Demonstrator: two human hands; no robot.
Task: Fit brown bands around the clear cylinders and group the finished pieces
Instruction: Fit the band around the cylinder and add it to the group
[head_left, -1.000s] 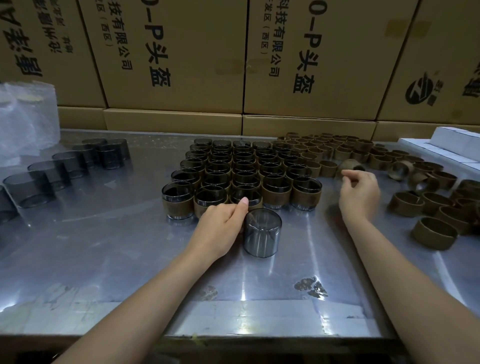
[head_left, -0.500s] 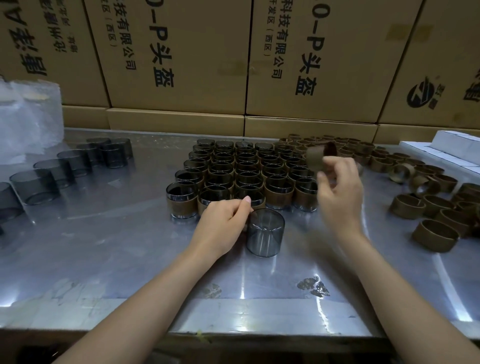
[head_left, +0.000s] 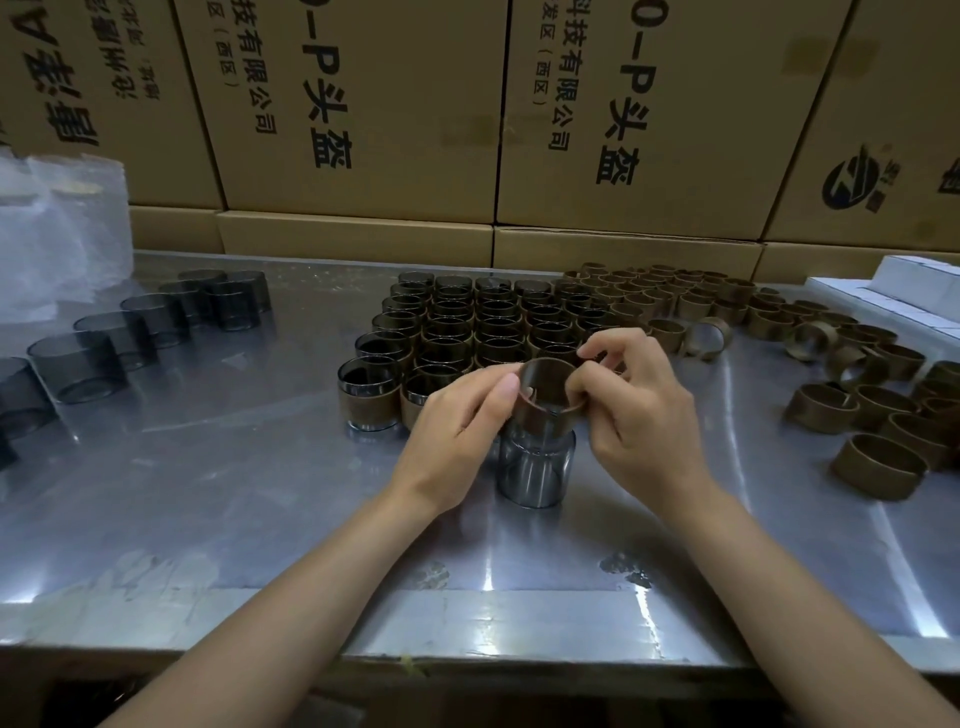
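A clear smoky cylinder (head_left: 536, 472) stands upright on the steel table (head_left: 208, 493) in front of me. A brown band (head_left: 545, 395) sits on its top rim, tilted slightly. My left hand (head_left: 460, 431) pinches the band's left side and my right hand (head_left: 636, 410) pinches its right side. Behind them stands a block of several banded cylinders (head_left: 467, 338). Loose brown bands (head_left: 857, 415) lie at the right. Bare clear cylinders (head_left: 104, 348) stand in a row at the left.
Stacked cardboard boxes (head_left: 363, 130) form a wall behind the table. Crumpled clear plastic wrap (head_left: 57, 234) sits at the far left. White boxes (head_left: 909, 291) lie at the far right. The table's front edge (head_left: 467, 649) is close to me.
My right hand picked a band from the pile at the right and carried it over the cylinder. My left hand moved from the cylinder's side up to the band.
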